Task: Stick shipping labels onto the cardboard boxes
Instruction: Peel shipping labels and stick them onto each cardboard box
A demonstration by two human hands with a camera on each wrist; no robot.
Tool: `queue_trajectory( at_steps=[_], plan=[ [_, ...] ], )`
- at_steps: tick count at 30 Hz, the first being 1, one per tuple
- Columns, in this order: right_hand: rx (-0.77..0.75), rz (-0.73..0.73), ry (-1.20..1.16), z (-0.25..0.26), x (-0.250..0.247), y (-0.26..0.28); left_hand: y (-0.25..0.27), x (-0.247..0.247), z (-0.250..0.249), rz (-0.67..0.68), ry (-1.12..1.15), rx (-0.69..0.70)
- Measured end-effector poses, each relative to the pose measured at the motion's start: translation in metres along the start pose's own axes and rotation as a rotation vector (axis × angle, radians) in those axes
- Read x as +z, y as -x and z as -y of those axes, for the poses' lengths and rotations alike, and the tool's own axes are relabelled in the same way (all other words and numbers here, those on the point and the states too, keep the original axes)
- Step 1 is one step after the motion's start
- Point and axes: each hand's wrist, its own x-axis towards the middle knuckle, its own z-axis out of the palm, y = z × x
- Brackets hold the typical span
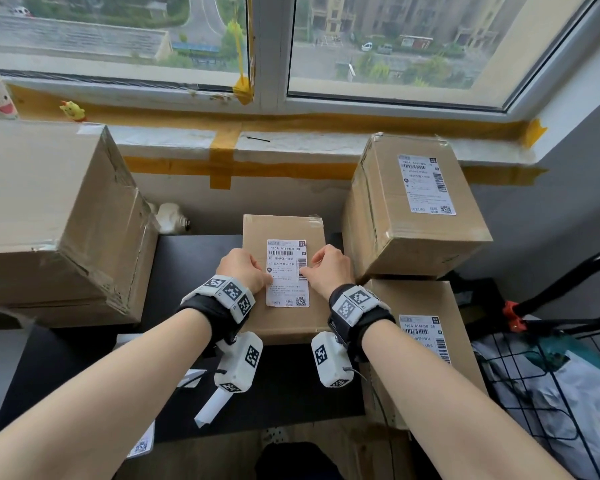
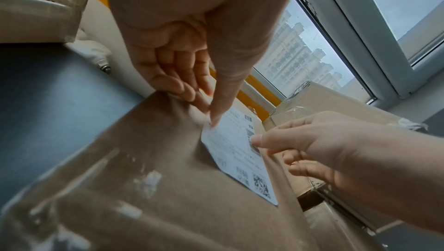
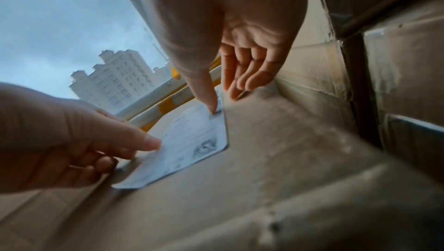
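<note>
Shipping label (image 1: 287,273): white rectangular sheet, rounded corners, printed barcodes and a QR square, lying flat on top of the middle cardboard box (image 1: 284,317).
Middle cardboard box: plain brown, matte, taped at the far edge, set on the black bench (image 1: 84,368).
Left hand (image 1: 245,270): thumb tip pressed on the label's left edge, other fingers (image 2: 177,86) loosely curled and close together, tips on the cardboard beside the label.
Right hand (image 1: 329,268): thumb tip pressed on the right-hand barcode strip, fingers (image 3: 250,78) close together, tips on the cardboard.
Wrist views only: palm sides, thumb contact points, scuffed whitish patches on the box top.
Head view only: two labelled boxes stacked at right, upper one (image 1: 413,206) with glossy clear tape, lower one (image 1: 426,337) touching the middle box; large worn taped box (image 1: 56,220) at left; loose label papers (image 1: 208,407) on the bench's near edge; window sill (image 1: 291,143) with yellow tape; wire basket (image 1: 534,393) far right.
</note>
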Motion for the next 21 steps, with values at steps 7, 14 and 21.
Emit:
queue_trajectory(
  at_steps=[7, 14, 21],
  plan=[
    [-0.408, 0.280, 0.385, 0.003, -0.001, 0.000, 0.000, -0.011, 0.020, 0.028, 0.017, -0.059],
    [-0.359, 0.348, 0.480, 0.001, 0.005, -0.004, 0.000, -0.015, 0.039, 0.032, 0.054, -0.039],
    [-0.438, 0.421, 0.422, 0.034, 0.030, -0.001, 0.000, -0.012, 0.046, 0.046, 0.142, -0.020]
  ],
)
